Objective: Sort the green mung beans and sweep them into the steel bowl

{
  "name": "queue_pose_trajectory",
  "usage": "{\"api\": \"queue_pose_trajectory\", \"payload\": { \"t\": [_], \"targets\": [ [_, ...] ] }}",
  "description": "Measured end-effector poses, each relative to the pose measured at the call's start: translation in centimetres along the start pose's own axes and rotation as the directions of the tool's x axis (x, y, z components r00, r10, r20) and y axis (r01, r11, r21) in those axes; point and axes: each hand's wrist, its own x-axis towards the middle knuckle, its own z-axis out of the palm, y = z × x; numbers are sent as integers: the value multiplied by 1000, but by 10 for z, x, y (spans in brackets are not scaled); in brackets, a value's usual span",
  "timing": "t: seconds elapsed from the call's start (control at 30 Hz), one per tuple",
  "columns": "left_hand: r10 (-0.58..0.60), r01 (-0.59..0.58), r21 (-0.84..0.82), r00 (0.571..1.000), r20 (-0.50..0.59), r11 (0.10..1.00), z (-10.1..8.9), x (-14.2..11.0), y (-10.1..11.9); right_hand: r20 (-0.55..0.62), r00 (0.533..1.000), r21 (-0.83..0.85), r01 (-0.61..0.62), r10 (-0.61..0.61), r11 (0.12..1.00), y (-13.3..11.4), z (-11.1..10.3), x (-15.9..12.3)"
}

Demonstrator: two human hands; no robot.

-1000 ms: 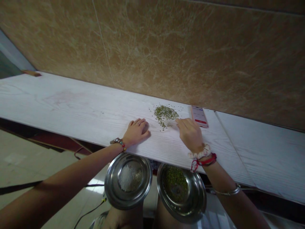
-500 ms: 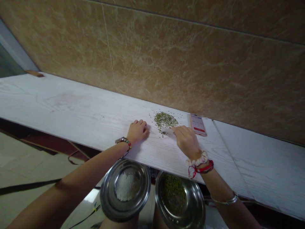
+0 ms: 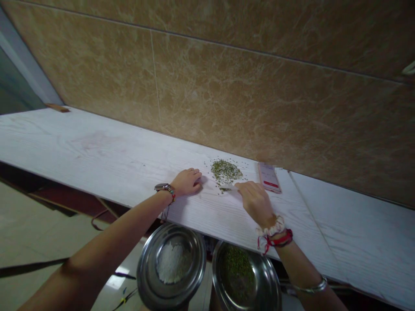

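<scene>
A loose heap of green mung beans (image 3: 223, 170), mixed with white grains, lies on the white wood-grain counter (image 3: 106, 162). In my right hand (image 3: 254, 198) is a thin, pale, flat tool (image 3: 228, 188), pinched between thumb and fingers. Its tip touches a few beans at the heap's near edge; its exact kind is too blurred to tell. Left of the heap, my left hand (image 3: 187, 181) rests on the counter, holding nothing, fingers loosely bent. Below the counter edge are two metal bowls: the left bowl (image 3: 145, 276) has white grains, the right bowl (image 3: 270, 276) green beans.
A phone (image 3: 269, 178) lies by the wall, just right of my right hand. Brown marbled tile (image 3: 207, 86) rises behind the counter. A small wooden piece (image 3: 58, 107) sits at the far left end. Dark straps and a cable hang over the floor at lower left.
My right hand has drawn the pale tool toward me, with a few beans at its tip. The fingers of my left hand have bent slightly. The camera view has tilted upward.
</scene>
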Motion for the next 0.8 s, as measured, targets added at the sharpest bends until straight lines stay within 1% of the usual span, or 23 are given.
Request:
{"api": "queue_pose_trajectory", "payload": {
  "t": [0.23, 0.37, 0.47, 0.63, 0.8],
  "targets": [
    [96, -97, -77, 995, -28, 992, 1, -2, -13, -56, 998, 40, 34, -32, 999, -6, -11, 3],
    [127, -130, -90, 991, -39, 987, 3, -5, -16, -87, 996, 11, 12, -11, 1000, -3, -11, 3],
    [132, -136, -109, 990, -46, 985, 3, -6, -19, -76, 997, -11, 6, -7, 1000, -2, -10, 3],
    [191, -194, -139, 981, -38, 971, 3, 0, -26, -71, 997, 15, 34, -33, 999, -3, -9, 1],
    [224, -233, -160, 972, -71, 959, 6, 3, -32, -97, 995, 33, 24, -21, 999, -5, -11, -3]
  ]
}}
